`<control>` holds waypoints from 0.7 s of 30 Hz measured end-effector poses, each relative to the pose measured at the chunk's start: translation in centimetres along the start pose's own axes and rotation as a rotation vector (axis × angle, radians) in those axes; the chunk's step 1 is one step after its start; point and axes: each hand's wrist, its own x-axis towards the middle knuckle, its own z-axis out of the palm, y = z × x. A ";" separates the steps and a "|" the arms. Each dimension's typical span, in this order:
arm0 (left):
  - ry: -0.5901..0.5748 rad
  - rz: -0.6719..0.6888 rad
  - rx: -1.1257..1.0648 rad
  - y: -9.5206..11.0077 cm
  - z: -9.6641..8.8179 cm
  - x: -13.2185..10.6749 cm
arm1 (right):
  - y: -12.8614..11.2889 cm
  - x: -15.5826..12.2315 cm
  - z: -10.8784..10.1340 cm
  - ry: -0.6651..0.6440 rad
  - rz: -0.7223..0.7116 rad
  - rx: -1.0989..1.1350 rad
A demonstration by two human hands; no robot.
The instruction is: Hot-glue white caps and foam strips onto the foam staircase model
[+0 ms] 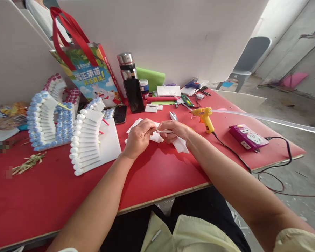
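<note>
Close together over the middle of the red table (147, 185) are my two hands. My left hand (139, 137) is closed in a pinch at a thin, brownish end; what it grips is too small to name. My right hand (174, 129) has its fingers wrapped round a small white piece (166, 131), mostly hidden by the fingers. White paper pieces (182, 145) lie under and beside the hands. Just beyond the right hand are scissors (173, 115), their handles hidden. A yellow glue gun (205, 117) with a long clear glue stick (267, 119) rests to the right.
At left stand fan-shaped rows of white-tipped sticks (85, 143) and blue-tipped ones (42, 119). Behind are a shopping bag (91, 77), a steel flask (126, 63) and a black phone (133, 96). A purple power box (248, 137) trails cables over the right edge.
</note>
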 end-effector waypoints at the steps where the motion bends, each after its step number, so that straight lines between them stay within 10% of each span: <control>1: -0.011 0.015 0.012 0.1 0.1 0.1 | 0.0 0.0 -0.1 -0.029 0.030 0.031; 12: -0.065 0.137 0.260 0.5 0.1 -0.1 | 0.3 0.2 -0.5 -0.017 0.066 0.094; 21: -0.054 -0.713 -0.688 0.8 0.0 0.5 | 0.1 -0.8 0.6 0.265 -0.434 -0.305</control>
